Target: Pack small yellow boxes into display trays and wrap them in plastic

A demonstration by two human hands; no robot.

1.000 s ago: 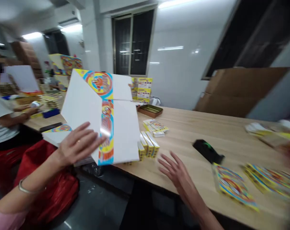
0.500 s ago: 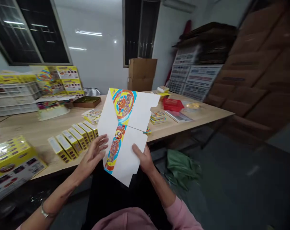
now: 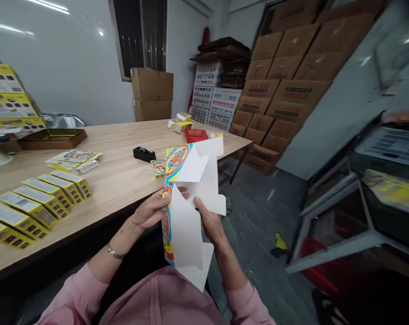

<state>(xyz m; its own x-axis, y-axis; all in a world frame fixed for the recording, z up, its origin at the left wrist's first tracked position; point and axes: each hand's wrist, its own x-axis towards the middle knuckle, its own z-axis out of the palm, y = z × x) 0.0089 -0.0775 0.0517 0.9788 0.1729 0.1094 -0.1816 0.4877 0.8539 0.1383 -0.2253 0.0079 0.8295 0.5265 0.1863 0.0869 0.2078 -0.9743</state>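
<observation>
A cardboard sheet (image 3: pixel 187 230), white with a printed yellow, blue and red strip, is held up over my lap, its flaps partly bent. On its printed left edge, my left hand (image 3: pixel 150 208) pinches the card between thumb and fingers. My right hand (image 3: pixel 209 221) grips it near the middle, thumb on the white face and some fingers hidden behind. Behind the sheet, a small printed box (image 3: pixel 158 168) lies on the wooden table (image 3: pixel 119 176), near a black tape dispenser (image 3: pixel 144 154).
A row of several yellow boxes (image 3: pixel 38 198) stands at the table's left, with flattened cartons (image 3: pixel 74 159) behind. A red basket (image 3: pixel 195 135) sits at the far end. Stacked brown cartons (image 3: pixel 294 95) line the back; a metal frame (image 3: pixel 336 243) stands at right.
The view has swung to the right. My left hand, apart from the sheet before, has taken hold of its printed edge. The sheet has turned and its flaps are now bent.
</observation>
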